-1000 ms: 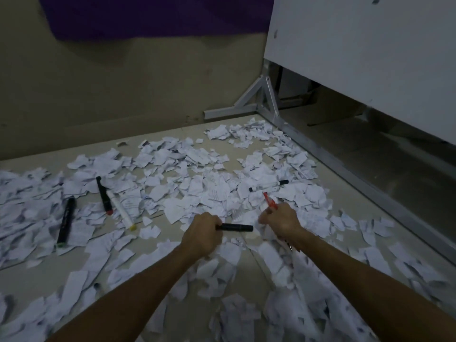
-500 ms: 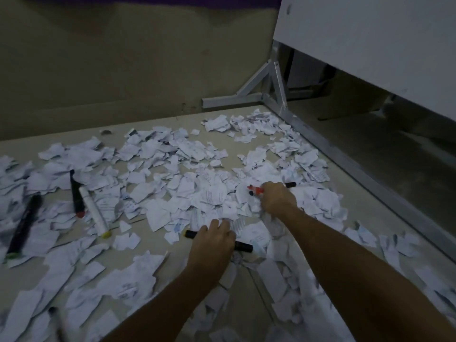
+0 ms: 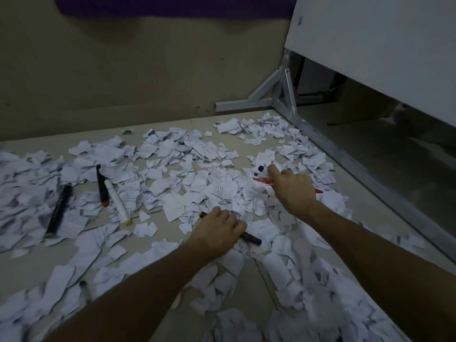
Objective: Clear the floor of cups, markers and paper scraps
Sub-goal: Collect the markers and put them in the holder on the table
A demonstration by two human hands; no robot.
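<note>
Torn white paper scraps (image 3: 172,169) cover the floor. My left hand (image 3: 219,230) grips a black marker (image 3: 251,238) low over the scraps in the middle. My right hand (image 3: 293,188) holds a red pen (image 3: 262,180) and reaches its index finger toward a white marker with a black cap (image 3: 260,168) lying among the scraps. On the left lie a black marker (image 3: 58,211), a black marker with a red end (image 3: 101,186) and a white marker with a yellow end (image 3: 117,202). No cup is in view.
A beige wall (image 3: 123,82) closes off the back. A white board (image 3: 382,45) on a grey metal frame (image 3: 345,154) runs along the right. Bare floor shows at the left front (image 3: 32,265) and beyond the frame.
My right hand has moved forward with the red pen and stretched its index finger toward the capped marker. My left hand has closed round the black marker.
</note>
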